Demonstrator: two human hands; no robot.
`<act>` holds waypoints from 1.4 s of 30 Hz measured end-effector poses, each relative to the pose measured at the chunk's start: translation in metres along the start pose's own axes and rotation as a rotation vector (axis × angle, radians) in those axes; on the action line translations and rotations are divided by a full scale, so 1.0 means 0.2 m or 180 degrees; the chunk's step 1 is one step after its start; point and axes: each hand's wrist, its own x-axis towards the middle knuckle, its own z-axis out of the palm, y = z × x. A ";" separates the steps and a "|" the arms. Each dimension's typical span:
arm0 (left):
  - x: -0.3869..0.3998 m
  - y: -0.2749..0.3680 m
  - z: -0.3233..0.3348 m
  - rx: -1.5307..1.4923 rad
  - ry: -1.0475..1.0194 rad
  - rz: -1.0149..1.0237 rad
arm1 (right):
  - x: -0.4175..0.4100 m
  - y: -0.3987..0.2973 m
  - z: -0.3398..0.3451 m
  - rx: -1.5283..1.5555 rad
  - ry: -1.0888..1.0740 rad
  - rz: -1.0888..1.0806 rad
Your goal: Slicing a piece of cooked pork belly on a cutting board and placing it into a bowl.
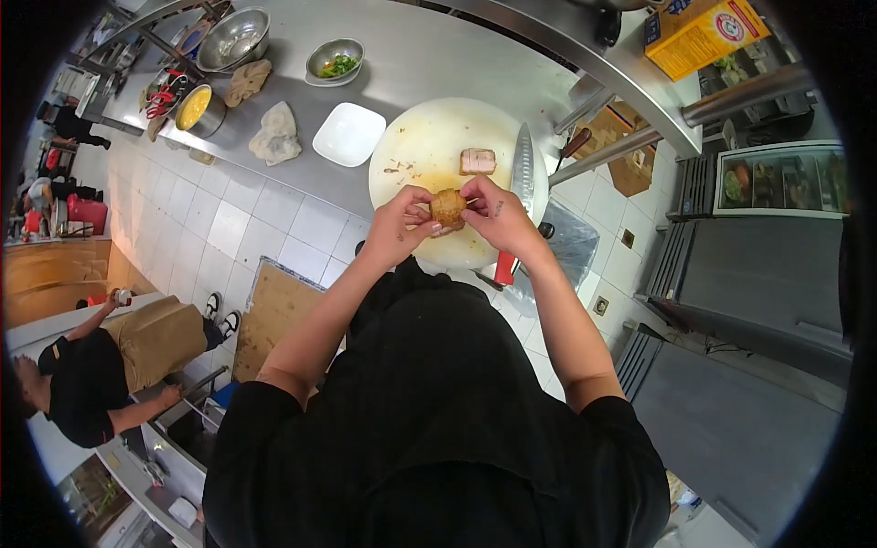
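My left hand [404,222] and my right hand [499,214] pinch a golden-brown piece of roasted meat [448,205] between them, low over the round white cutting board [418,147]. Part of a paler cut of meat shows just beneath it. Farther up the board lies another block of cooked meat [477,162], scored into slices and looking like pork belly. To the right rests a knife blade [523,161] with a dimpled edge, its tip pointing away from me. A red handle [505,268] shows below my right wrist; whether it joins that blade is hidden.
Left of the board stand a square white dish [349,134], crumpled cloths [275,133], a metal bowl of chopped vegetables [336,63] and a pot of yellow liquid [197,109]. A metal shelf rail [616,75] crosses the upper right. Another person [89,377] stands at lower left.
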 end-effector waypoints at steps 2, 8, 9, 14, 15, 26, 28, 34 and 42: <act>-0.03 -0.01 0.03 -0.0021 0.0115 0.0016 | -0.02 0.00 0.00 -0.0158 -0.0125 0.0006; -0.08 -0.03 0.07 0.0032 0.0342 0.0050 | -0.04 0.02 0.02 -0.0080 -0.0104 -0.0190; -0.08 -0.04 0.07 0.0031 0.0355 0.0043 | -0.04 0.02 0.02 -0.0085 -0.0105 -0.0202; -0.09 -0.08 0.08 0.0032 0.0327 -0.0010 | -0.04 0.02 0.04 -0.0196 -0.0026 -0.0299; -0.10 -0.08 0.08 0.0005 0.0343 0.0007 | -0.04 0.01 0.04 -0.0201 -0.0031 -0.0298; -0.17 -0.06 0.10 0.0359 0.0500 0.0417 | -0.16 0.00 0.03 -0.0321 0.0102 -0.0493; -0.20 -0.06 0.11 0.0588 0.0501 0.0554 | -0.20 0.00 0.02 -0.0389 0.0098 -0.0569; -0.19 -0.11 0.14 0.1117 0.0456 0.0923 | -0.21 0.10 0.13 -0.0421 0.0248 -0.0929; -0.10 -0.17 0.17 0.0799 0.0599 0.0875 | -0.20 0.15 0.20 0.0014 0.0383 -0.0598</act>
